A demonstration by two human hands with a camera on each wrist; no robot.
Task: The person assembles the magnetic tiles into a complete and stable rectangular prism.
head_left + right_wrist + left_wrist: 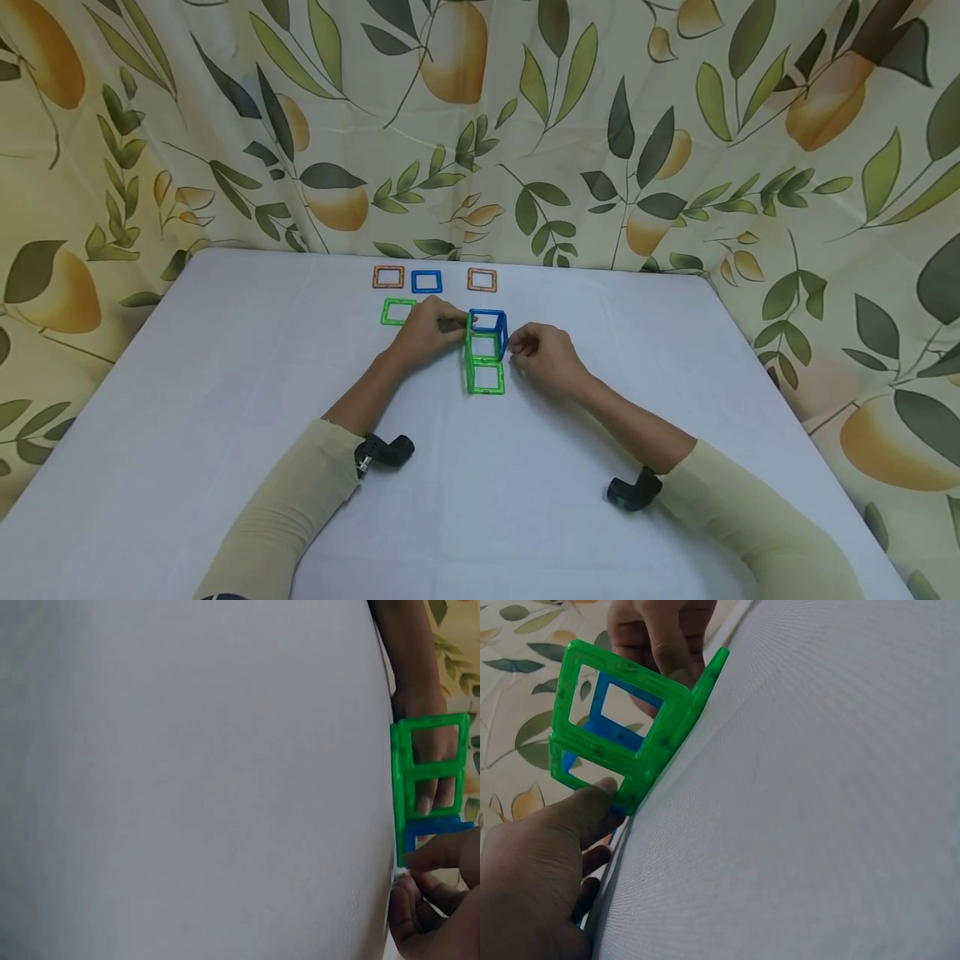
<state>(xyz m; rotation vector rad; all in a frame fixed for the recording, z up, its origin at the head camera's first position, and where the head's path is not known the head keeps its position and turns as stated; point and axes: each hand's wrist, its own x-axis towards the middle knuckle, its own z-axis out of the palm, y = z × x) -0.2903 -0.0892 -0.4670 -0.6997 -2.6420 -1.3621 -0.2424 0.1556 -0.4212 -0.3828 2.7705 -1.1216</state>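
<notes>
A frame of joined square magnetic tiles (487,361) stands between the two hands, with green squares toward the front and left and blue tiles (504,337) at the back and right. My left hand (426,335) pinches its left side; in the left wrist view the thumb (600,787) lies over a lower bar of the green tiles (625,673), with part of the fingers hidden. Beside the blue right side is my right hand (549,357), fingers loosely bent. Its thumb (435,853) comes right up to the structure's lower edge in the right wrist view.
Behind the left hand lie loose tiles: a green square (386,312), an orange square (388,287) and a blue square (427,290). Another orange square (482,289) lies behind the structure. White cloth (450,500) covers the table; a fruit-patterned curtain (495,175) hangs beyond it.
</notes>
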